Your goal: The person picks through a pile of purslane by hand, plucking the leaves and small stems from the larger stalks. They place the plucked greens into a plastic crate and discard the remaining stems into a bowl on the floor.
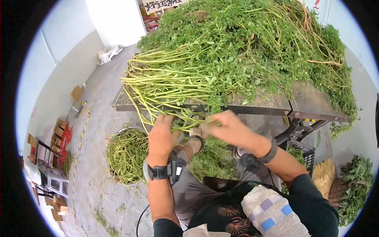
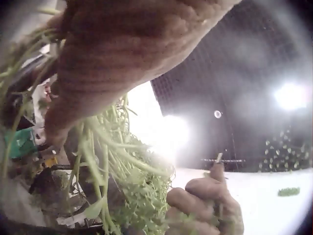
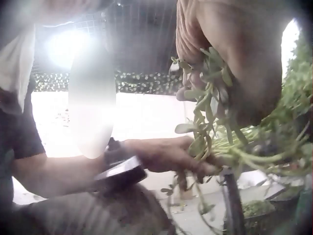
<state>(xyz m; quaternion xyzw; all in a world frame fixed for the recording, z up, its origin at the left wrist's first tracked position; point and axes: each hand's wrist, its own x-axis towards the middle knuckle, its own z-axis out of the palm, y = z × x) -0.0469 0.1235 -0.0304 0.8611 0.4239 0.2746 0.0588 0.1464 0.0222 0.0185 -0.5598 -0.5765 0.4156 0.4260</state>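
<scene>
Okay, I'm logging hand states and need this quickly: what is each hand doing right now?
Left hand: closed, fingers curled round green stems.
Right hand: closed, pinching a leafy sprig; motion blurs its fingertips in the head view.

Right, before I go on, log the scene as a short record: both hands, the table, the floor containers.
left hand: grip closed on green stems, by the table's near edge
right hand: fingers curled round leafy sprigs; fingertips blurred in head view
table: leafy greens heaped high, some stems overhanging the near edge
round tub: on floor beyond left forearm, piled with stems
black plastic crate: right of the legs, greens inside
</scene>
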